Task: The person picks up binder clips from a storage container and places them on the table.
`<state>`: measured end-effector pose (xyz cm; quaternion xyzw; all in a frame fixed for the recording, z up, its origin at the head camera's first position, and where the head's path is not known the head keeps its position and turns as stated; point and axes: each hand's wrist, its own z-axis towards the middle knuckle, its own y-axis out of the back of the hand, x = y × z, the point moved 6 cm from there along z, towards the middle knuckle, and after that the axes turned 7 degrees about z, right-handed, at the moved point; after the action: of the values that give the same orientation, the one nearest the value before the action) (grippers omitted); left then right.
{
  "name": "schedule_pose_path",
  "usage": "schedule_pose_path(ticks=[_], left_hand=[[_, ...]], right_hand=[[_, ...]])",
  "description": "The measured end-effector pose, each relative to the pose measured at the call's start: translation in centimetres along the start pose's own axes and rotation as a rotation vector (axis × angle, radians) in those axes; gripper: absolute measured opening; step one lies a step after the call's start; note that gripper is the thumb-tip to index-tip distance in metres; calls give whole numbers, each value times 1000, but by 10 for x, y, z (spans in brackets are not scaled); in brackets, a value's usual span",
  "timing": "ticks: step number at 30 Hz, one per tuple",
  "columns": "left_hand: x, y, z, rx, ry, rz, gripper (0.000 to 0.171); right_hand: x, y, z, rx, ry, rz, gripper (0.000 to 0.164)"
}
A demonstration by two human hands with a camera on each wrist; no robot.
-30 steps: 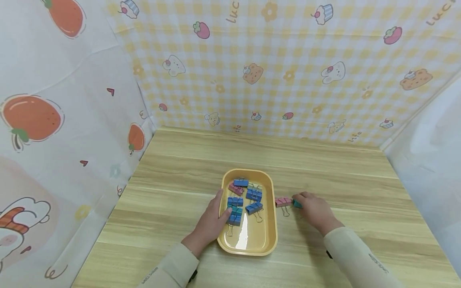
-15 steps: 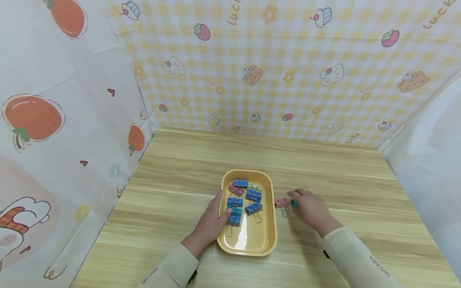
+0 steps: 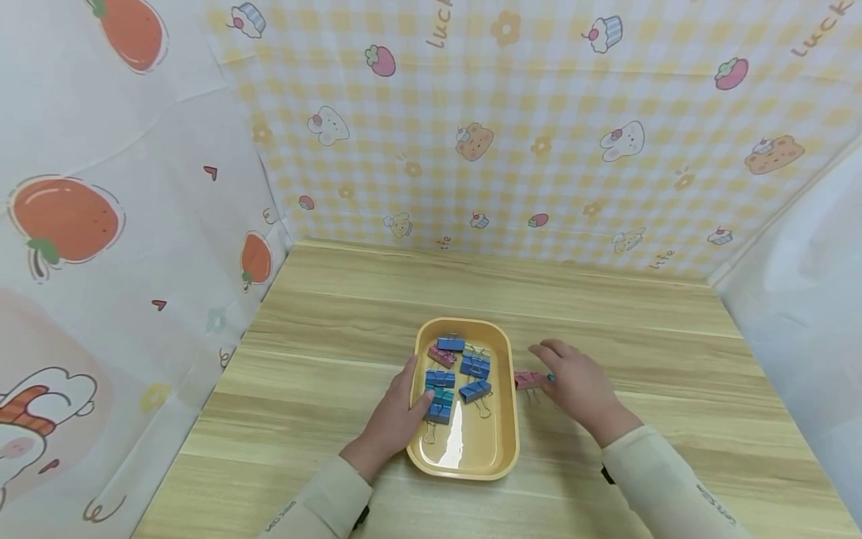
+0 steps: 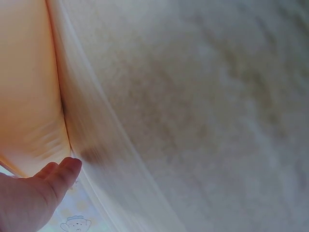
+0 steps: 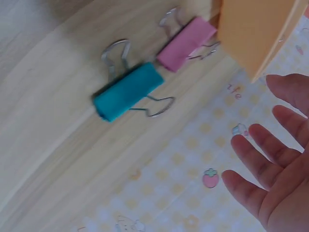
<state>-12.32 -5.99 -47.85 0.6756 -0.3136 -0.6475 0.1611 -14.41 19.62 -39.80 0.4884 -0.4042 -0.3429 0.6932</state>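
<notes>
A yellow tray holds several binder clips, mostly blue, such as a blue binder clip and a dark pink binder clip. My left hand grips the tray's left wall, thumb over the rim and fingers along the outside. In the left wrist view, fingers of that hand lie against the tray's outer wall. Right of the tray, a pink binder clip and a teal binder clip lie end to end on the table. My right hand hovers over the teal one, fingers spread, holding nothing.
The wooden table stretches behind and to both sides of the tray. A yellow checked cloth closes off the back, and a white printed cloth hangs at the left.
My right hand has let go of the teal binder clip and lifted slightly, its fingers spreading. The teal clip has shifted left, up to the pink one. The left hand stays on the tray.
</notes>
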Motion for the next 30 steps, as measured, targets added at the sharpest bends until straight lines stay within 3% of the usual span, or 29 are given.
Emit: schedule_pose_path(ticks=[7, 17, 30], left_hand=[[-1, 0, -1, -8, -12, 4, 66], [2, -2, 2, -2, 25, 28, 66], [2, -3, 2, 2, 34, 30, 66]], right_hand=[[14, 3, 5, -53, 64, 46, 48], [32, 2, 7, -111, 142, 69, 44], [50, -3, 6, -49, 184, 53, 49]])
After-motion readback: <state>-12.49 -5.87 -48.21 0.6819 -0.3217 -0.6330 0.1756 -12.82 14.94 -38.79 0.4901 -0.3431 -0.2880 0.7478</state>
